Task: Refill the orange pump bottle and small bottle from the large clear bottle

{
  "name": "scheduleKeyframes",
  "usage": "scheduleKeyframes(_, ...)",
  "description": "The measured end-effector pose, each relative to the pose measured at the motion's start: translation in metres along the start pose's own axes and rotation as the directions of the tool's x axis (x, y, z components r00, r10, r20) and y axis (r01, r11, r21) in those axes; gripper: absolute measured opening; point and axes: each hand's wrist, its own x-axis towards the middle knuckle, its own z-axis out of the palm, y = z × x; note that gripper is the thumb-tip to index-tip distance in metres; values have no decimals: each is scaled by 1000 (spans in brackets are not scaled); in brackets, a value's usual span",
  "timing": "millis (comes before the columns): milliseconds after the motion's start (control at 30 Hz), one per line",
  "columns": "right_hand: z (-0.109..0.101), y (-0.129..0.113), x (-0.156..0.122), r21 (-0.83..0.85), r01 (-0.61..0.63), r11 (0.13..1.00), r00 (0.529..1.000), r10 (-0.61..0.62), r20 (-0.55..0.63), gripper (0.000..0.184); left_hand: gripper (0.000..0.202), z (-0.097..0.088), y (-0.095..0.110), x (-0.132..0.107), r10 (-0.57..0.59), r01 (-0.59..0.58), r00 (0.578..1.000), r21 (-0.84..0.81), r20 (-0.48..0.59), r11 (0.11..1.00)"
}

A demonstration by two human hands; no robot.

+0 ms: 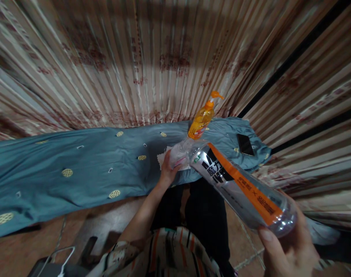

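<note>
Worktop (89, 161) under a blue-green cloth printed with pale yellow pineapples, its far edge running along a pleated, patterned curtain (152, 65). At that far edge, toward the right end, an orange pump bottle (201, 122), just beyond the spot where the hands meet; it is the nearest thing in the way. Dark phone (245, 144) near the right end, well apart from both hands. White scalloped-edge sheet (161, 159) about midway between far and near edges, partly covered by the left hand (169, 169). Dark-trousered legs (206, 207) against the near edge; tiled floor (247, 246) below. Large clear bottle (236, 184), orange, silver and black label, held above the worktop, slanting across the near edge toward the right end. Right hand (291, 242): fingers clamped round its base end. Neck end points at the left hand, whose fingers are closed around a clear plastic piece (179, 153) above the white sheet; piece and bottle neck overlap in view, cannot tell whether they touch
</note>
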Motion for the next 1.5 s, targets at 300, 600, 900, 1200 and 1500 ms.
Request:
scheduleKeyframes(300, 0, -2, 2, -36, 54, 998, 999, -54, 3, 88, 80, 0, -2, -1, -24, 24, 1000, 11, -1, 1000)
scheduleKeyframes(600, -8, 6, 1, -73, 149, 986, 986, -142, 85, 89, 81, 0, -3, -1, -7, 7, 1000, 30, 6, 1000)
scheduleKeyframes(900, -5, 5, -5, -34, 43, 998, 998, -42, 39, 99, 82, -1, 0, 0, -37, 37, 999, 13, 12, 999)
scheduleKeyframes(1200, -6, 3, -4, -46, 86, 995, 994, -83, 66, 96, 81, 0, -1, -1, -47, 47, 999, 27, 17, 999)
scheduleKeyframes(1500, -8, 7, -4, -77, 138, 987, 989, -133, 70, 98, 81, 1, 0, 0, -38, 37, 999, 8, 12, 999)
